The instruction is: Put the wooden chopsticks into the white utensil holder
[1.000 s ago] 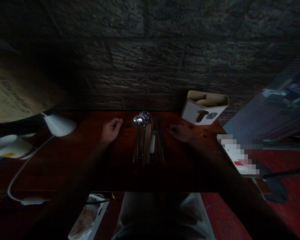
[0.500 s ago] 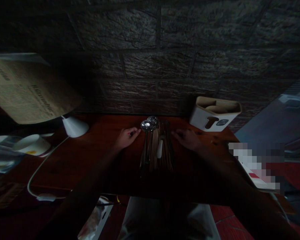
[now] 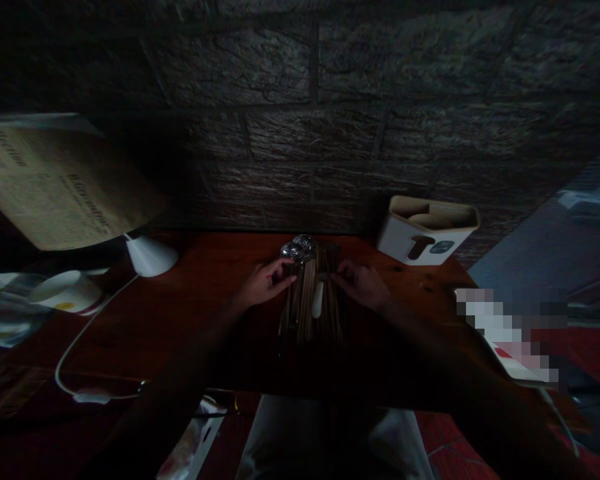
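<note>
A bundle of utensils (image 3: 313, 300) lies lengthwise in the middle of the dark wooden table (image 3: 205, 320): chopstick-like sticks, a white-handled piece and two shiny metal ladle bowls (image 3: 297, 249) at the far end. My left hand (image 3: 263, 283) rests at the bundle's left side, fingers stretched toward the ladle handles and touching them. My right hand (image 3: 360, 283) is at the right side, fingers curled against the sticks. The dim light hides whether either hand grips anything.
A white utensil holder (image 3: 427, 230) stands at the back right by the brick wall. A white lamp base (image 3: 150, 257) with its cord and a white cup (image 3: 65, 293) sit at left, under a newspaper-printed shade (image 3: 60, 187). A blurred white item (image 3: 505, 327) lies at right.
Both hands have moved inward from the table on either side to the bundle of utensils and now touch it. The camera view shifted slightly.
</note>
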Tool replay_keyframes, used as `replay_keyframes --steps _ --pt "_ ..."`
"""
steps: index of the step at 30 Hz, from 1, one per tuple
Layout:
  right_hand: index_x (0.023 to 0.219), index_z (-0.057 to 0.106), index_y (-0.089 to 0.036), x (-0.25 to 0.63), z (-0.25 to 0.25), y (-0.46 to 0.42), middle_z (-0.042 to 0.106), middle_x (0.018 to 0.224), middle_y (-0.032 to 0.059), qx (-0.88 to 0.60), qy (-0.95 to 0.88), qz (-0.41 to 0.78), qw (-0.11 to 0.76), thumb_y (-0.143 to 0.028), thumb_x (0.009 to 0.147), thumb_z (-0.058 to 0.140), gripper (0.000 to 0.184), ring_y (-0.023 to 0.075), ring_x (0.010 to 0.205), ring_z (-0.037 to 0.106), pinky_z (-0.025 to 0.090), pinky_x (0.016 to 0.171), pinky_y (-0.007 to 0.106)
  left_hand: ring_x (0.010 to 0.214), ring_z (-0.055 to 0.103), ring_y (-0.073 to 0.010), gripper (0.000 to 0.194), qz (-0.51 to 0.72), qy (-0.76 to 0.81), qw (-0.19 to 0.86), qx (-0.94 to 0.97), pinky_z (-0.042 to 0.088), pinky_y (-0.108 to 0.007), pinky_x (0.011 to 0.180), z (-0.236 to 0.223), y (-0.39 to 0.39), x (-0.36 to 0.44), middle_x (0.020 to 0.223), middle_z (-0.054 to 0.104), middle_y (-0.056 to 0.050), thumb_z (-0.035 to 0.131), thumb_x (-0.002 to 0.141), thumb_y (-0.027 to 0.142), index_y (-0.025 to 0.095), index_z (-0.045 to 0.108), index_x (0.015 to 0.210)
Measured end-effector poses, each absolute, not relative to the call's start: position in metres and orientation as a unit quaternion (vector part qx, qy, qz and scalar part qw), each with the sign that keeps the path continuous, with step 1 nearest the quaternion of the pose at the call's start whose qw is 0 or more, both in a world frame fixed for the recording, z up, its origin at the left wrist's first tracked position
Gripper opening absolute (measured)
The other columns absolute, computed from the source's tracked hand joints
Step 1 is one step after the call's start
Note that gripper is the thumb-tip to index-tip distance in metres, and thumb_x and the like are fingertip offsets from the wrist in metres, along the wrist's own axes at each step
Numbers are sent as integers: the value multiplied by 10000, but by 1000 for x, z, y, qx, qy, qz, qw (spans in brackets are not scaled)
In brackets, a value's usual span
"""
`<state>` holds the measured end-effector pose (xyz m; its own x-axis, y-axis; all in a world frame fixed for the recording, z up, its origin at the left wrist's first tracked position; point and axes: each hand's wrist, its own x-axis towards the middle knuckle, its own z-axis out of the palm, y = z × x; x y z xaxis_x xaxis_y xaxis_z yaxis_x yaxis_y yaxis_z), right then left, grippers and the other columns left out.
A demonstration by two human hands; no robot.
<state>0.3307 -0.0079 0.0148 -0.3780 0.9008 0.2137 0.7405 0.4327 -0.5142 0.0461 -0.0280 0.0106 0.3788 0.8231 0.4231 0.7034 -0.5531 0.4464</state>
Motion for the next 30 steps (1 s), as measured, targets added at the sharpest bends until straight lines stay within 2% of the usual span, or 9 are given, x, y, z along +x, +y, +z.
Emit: replay_keyframes --steps 2,7,12,16,19,21,23,26,30 --pt "914 592 -235 331 14 -7 682 740 -11 -502 -817 160 235 -382 914 519 164 143 632 632 405 595 253 548 545 -103 375 300 448 99 836 413 -222 534 11 -30 49 689 579 39 613 881 419 210 606 1192" --pt "926 619 -232 329 11 -3 718 799 7 -538 -797 140 235 -352 913 527 152 161 682 655 419 626 260 539 545 -105 302 282 419 101 857 410 -229 530 7 -30 54 658 599 32 640 862 416 210 682 1079" --pt "922 636 -235 331 10 1 732 820 19 -564 -778 120 250 -329 915 521 148 176 705 667 435 641 267 556 567 -117 253 281 412 94 861 422 -241 548 4 -28 54 650 624 17 607 885 378 215 711 1048" --pt "1024 642 -232 330 15 -3 722 822 12 -549 -785 122 259 -313 924 515 180 167 713 665 465 687 272 539 565 -116 262 277 412 89 863 423 -243 542 6 -27 52 657 645 10 594 888 343 218 720 1080" --pt "1118 651 -219 325 22 -12 710 931 51 -465 -827 102 298 -350 937 512 263 182 853 663 491 798 305 548 582 -116 280 273 409 90 866 440 -244 557 7 -27 52 711 694 2 588 888 314 239 714 1127" --pt "1131 670 -211 320 26 -19 676 1113 90 -368 -869 84 319 -351 937 525 280 204 1043 622 466 928 350 574 606 -126 269 273 409 91 866 457 -252 576 7 -26 51 741 720 -8 583 886 283 238 721 1112" --pt "1104 691 -215 315 28 -25 638 1220 98 -281 -903 85 313 -338 937 535 260 214 1148 574 427 1007 390 599 626 -140 257 276 414 87 863 469 -265 593 7 -26 50 744 728 -17 584 880 262 236 730 1089" --pt "1047 707 -225 312 27 -28 667 1164 75 -217 -927 114 284 -324 946 527 229 199 1093 601 446 990 396 681 656 -169 253 283 419 81 859 488 -291 637 6 -25 48 789 737 -37 594 875 261 239 732 1086" --pt "998 701 -213 315 27 -27 684 1070 69 -236 -919 154 275 -340 951 518 228 184 1012 632 490 913 345 732 657 -188 249 289 409 80 862 494 -312 660 6 -25 48 814 731 -57 613 881 292 225 737 1085"
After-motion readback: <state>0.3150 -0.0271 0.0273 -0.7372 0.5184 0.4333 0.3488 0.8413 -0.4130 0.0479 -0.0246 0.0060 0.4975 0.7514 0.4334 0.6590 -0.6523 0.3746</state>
